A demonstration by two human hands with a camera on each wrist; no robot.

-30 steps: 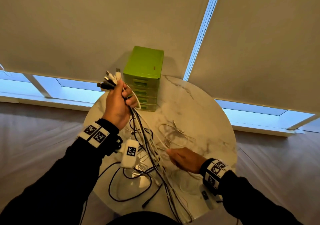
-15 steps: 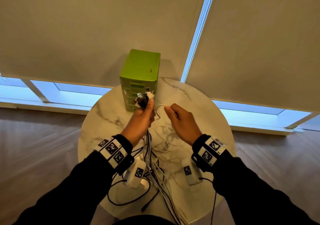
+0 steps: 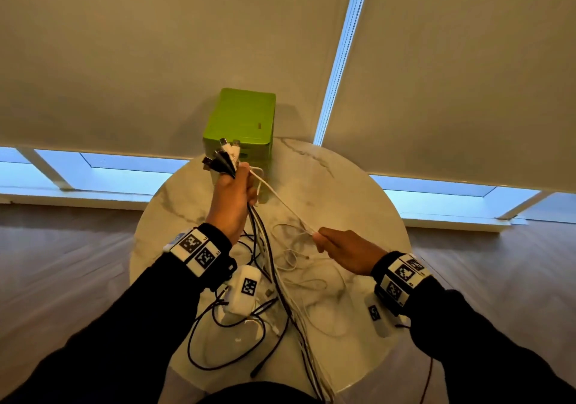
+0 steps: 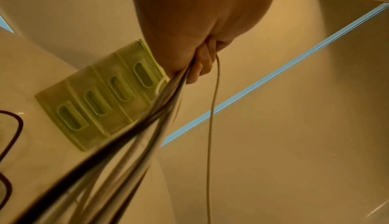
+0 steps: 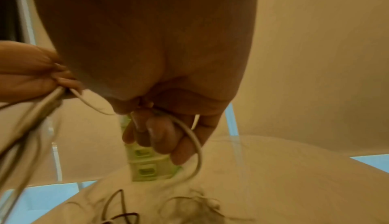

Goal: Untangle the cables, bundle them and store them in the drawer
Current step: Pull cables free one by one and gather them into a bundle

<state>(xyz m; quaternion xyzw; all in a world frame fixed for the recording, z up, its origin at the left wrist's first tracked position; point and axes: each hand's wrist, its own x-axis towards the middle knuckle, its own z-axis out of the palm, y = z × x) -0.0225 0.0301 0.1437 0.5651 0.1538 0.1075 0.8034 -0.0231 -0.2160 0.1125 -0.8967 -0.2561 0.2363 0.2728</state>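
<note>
Left hand (image 3: 232, 198) grips bunched black and white cable ends (image 3: 223, 159); right hand (image 3: 346, 249) pinches one thin white cable (image 3: 282, 199).
Cables look light and limp, likely snagging; best held near plugs.

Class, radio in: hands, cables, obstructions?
Left hand grips cable bundle. Right hand pinches white cable. Loose cables tangled on table.
</note>
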